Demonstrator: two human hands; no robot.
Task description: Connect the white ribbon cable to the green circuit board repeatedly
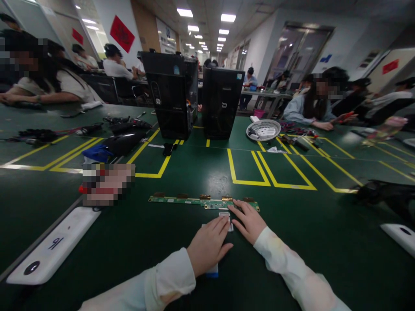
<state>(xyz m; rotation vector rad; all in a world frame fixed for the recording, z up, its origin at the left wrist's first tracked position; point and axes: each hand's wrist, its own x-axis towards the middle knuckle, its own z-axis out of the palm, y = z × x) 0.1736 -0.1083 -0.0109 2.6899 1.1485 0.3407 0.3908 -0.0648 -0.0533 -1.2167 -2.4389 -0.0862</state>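
Note:
A long, narrow green circuit board point(181, 200) with copper-coloured tabs along its far edge lies crosswise on the table. My right hand point(249, 221) rests at its right part, fingers spread, index and middle fingertips on the board. Just nearer, my left hand point(207, 244) lies over a white flat ribbon cable point(224, 214), its fingers stretched out and its thumb apart. The cable's blue-tipped end point(212, 274) shows below my left palm; its middle is hidden by that hand.
Two black computer towers point(222, 103) stand ahead. A white basket point(263, 129) sits right of them, near loose parts. Black cables and a blue item point(97, 152) lie left. White-and-black devices flank me, left point(53, 246) and right point(400, 235). Other people sit at tables around.

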